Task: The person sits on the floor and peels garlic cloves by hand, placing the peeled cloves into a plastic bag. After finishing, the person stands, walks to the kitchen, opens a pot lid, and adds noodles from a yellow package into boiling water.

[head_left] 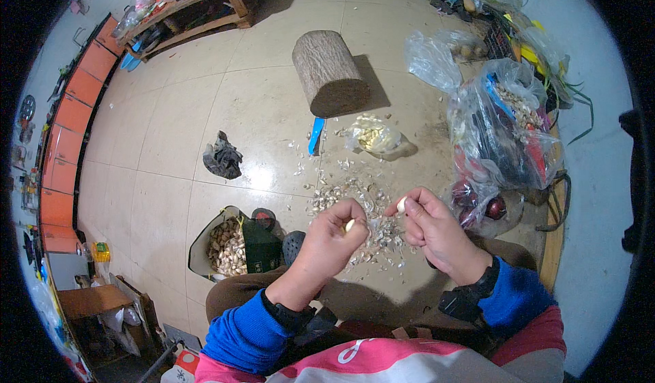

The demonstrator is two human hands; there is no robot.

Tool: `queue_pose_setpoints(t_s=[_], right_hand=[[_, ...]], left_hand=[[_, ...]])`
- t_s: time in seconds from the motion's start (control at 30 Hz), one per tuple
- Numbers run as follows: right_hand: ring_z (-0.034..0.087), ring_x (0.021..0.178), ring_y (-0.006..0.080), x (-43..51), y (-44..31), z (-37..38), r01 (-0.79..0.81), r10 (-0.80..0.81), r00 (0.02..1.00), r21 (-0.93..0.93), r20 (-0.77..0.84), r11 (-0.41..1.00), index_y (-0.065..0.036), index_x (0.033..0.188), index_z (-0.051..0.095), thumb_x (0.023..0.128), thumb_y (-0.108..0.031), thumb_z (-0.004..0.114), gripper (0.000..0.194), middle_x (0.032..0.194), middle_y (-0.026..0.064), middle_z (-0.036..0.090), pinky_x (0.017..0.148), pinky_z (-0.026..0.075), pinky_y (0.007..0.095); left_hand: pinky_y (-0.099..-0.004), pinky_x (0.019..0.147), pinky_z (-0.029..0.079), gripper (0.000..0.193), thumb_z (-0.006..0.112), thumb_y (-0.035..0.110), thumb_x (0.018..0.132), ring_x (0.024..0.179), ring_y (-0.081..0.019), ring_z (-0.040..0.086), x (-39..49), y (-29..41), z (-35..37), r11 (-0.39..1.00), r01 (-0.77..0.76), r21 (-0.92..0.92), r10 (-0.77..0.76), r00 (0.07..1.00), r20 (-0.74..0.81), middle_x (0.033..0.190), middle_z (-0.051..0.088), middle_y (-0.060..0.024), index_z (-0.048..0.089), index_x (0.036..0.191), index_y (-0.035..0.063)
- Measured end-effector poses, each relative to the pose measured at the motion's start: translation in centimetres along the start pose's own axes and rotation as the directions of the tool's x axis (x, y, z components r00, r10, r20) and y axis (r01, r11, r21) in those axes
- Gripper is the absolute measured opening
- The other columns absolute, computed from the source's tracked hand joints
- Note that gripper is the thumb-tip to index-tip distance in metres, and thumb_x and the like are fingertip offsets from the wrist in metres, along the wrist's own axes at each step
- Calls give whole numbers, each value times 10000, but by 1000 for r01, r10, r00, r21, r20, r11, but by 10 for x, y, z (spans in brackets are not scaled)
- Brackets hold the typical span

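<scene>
My left hand is curled around a pale garlic clove, whose end shows between thumb and fingers. Between the thumb and index finger of my right hand is another whitish garlic clove. Loose garlic skins lie scattered on the tiles beneath both hands. Beyond them, a clear plastic bag holds several peeled cloves. To the left, a dark green bag stands with its mouth wide, full of unpeeled garlic cloves.
A log section lies on the floor ahead, a blue-handled object beside it. Crumpled black plastic sits to the left. Along the right wall are a large clear bag of refuse and red onions. A wooden table stands far left.
</scene>
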State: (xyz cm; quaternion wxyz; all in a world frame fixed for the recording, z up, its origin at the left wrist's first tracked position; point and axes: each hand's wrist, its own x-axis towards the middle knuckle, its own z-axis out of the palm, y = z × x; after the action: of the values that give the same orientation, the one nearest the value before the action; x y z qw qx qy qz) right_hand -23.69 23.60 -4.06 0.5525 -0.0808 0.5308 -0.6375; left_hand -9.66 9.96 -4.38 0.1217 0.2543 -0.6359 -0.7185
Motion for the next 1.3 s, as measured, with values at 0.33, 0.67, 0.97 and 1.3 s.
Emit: queue_pose_setpoints(t_s=[0.33,0.67,0.97,1.3], right_hand=[[352,513,34,1,1,-6,-132,120,991,276,60,952,-107,957,515,986,-200,495,99,802,23,542,475,294,191],[375,509,33,-2,2,4,-79,74,995,76,69,994,-90,943,494,966,-189,547,114,783,45,564,444,304,181],[423,553,29,-4,0,10,-5,11,1000,-210,28,978,-74,932,479,937,-140,589,129,744,2,553,472,325,194],[545,760,52,-2,-2,6,34,5,995,-396,98,918,-19,1029,563,900,-89,626,159,846,-2,596,655,447,208]], left_hand=[[-259,536,399,173,642,161,900,602,-80,443,-2,9,11,867,-56,496,29,998,62,643,526,-33,576,874,4],[-298,546,471,127,681,128,852,571,-162,579,-3,14,14,783,-164,600,154,986,69,678,613,-131,636,902,21],[-370,532,483,154,697,152,794,584,-293,612,-4,12,16,796,-144,588,142,989,50,648,605,-156,602,831,36],[-395,512,473,194,713,189,766,569,-336,603,-4,15,13,806,-95,584,92,995,35,611,576,-145,572,794,59]])
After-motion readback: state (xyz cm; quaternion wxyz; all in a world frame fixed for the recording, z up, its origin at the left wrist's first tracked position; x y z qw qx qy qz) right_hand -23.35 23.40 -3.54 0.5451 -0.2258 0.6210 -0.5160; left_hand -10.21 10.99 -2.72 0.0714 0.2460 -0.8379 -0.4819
